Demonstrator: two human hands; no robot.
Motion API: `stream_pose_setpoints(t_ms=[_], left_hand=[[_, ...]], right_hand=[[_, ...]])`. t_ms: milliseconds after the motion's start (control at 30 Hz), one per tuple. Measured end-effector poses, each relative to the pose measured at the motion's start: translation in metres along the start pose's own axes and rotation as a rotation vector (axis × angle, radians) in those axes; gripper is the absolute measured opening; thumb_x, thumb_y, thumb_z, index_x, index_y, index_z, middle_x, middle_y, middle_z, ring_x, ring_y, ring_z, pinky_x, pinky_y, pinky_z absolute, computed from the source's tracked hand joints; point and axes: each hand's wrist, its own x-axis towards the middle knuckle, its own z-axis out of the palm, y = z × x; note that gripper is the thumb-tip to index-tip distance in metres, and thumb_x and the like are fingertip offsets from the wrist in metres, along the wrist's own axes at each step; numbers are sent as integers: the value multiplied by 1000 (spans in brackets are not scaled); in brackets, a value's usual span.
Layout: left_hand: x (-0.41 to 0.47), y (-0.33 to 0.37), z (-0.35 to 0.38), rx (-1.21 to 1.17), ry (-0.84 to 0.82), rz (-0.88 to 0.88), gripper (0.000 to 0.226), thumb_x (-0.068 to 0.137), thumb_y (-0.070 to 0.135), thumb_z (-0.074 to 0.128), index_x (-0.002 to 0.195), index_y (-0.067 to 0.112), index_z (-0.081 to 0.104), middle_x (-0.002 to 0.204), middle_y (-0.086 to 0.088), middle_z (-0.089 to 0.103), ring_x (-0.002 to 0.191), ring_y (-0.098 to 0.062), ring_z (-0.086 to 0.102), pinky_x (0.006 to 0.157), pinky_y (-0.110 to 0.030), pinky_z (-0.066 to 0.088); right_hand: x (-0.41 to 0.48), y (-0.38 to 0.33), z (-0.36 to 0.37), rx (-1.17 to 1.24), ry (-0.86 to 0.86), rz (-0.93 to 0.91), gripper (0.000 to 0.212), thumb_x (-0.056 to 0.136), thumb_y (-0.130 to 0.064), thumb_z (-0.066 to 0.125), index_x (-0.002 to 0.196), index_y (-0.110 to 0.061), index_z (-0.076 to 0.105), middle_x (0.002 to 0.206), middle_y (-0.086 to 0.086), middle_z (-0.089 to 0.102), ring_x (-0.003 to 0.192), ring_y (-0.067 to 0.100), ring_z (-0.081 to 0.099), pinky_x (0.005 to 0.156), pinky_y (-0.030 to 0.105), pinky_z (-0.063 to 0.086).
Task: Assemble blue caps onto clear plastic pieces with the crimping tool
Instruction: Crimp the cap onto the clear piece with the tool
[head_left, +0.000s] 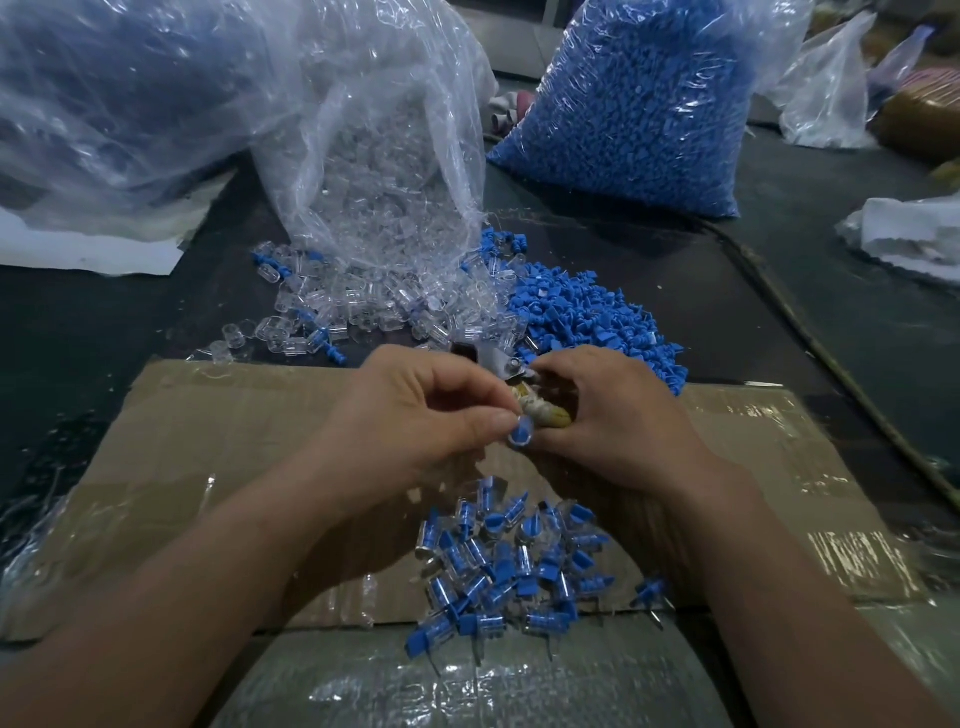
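Centrally, the left hand (415, 410) pinches a blue-capped clear piece (518, 435) between thumb and forefinger, touching the crimping tool (543, 411), whose wrapped handle the right hand (618, 410) grips with curled fingers. Capped pieces (509, 566) lie heaped on the cardboard sheet (218, 447); loose clear pieces (363, 306) and blue caps (587, 317) lie beyond.

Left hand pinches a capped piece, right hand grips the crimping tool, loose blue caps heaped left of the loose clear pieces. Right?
Not quite: in the head view the loose blue caps lie right of the loose clear pieces. The left hand does pinch a capped piece, and the right hand grips the crimping tool.
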Motion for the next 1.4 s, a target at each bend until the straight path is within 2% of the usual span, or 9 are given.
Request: stream_pose_setpoints(t_ms=[167, 433, 533, 600, 667, 800, 967, 1167, 1400], left_hand=[[2, -2, -2, 44, -92, -75, 9, 57, 22, 69, 65, 19, 69, 61, -7, 68, 51, -15, 62, 50, -22, 54], [0, -5, 0, 231, -309, -31, 17, 59, 36, 69, 68, 23, 73, 63, 4, 68, 54, -4, 59, 52, -14, 45], [-2, -3, -1, 102, -145, 34, 19, 59, 36, 68, 68, 19, 72, 59, 2, 65, 50, -6, 57, 49, -15, 47], [-1, -2, -2, -43, 91, 4, 14, 64, 27, 69, 71, 15, 71, 62, -2, 66, 57, -16, 62, 58, -31, 55], [5, -7, -6, -159, 353, -39, 4, 71, 16, 67, 68, 13, 70, 62, 2, 65, 57, -8, 61, 60, -27, 54], [21, -25, -23, 336, 631, 26, 24, 83, 4, 62, 85, 27, 67, 77, 17, 63, 68, 13, 56, 65, -2, 43], [34, -44, -38, 795, 434, 20, 31, 85, 7, 60, 114, 19, 64, 107, 0, 59, 96, -10, 49, 84, -18, 30], [37, -48, -37, 922, 229, 28, 44, 90, 17, 54, 133, 26, 49, 124, -3, 56, 116, -21, 46, 100, -37, 35], [35, -46, -34, 900, 279, 34, 23, 87, 15, 58, 110, 19, 61, 107, 0, 62, 101, -20, 54, 87, -35, 41]], right_hand=[[0, 0, 1, 1, -11, -12, 77, 56, -67, 53, 121, -27, 51, 105, -9, 53, 92, 5, 40, 79, 25, 33], [0, -4, 5, 2, -49, -132, 69, 65, -55, 69, 125, -26, 50, 119, -7, 55, 105, 8, 43, 86, 23, 28], [0, -4, 3, 62, -93, -132, 75, 60, -59, 70, 125, -29, 49, 117, -12, 53, 101, 3, 41, 86, 22, 29], [-1, -3, 1, 84, -110, -136, 78, 55, -62, 70, 124, -32, 49, 109, -17, 50, 97, -1, 38, 80, 19, 29], [-1, -3, -1, 109, -109, -123, 78, 53, -66, 68, 122, -34, 50, 101, -23, 44, 94, -4, 38, 72, 10, 28], [-1, -3, -3, 176, -97, -85, 81, 51, -76, 45, 119, -33, 53, 98, -24, 47, 94, -2, 44, 73, 6, 28], [-1, -4, -3, 168, -41, -84, 72, 56, -76, 39, 108, -30, 58, 82, -28, 42, 81, -4, 43, 71, 11, 33], [1, -1, -3, 165, 102, -61, 55, 64, -70, 35, 86, -27, 62, 76, -25, 45, 75, -6, 44, 66, 12, 30], [2, 11, -1, 251, 301, 95, 17, 83, -42, 59, 69, -36, 52, 67, -22, 52, 68, -5, 49, 59, 6, 32]])
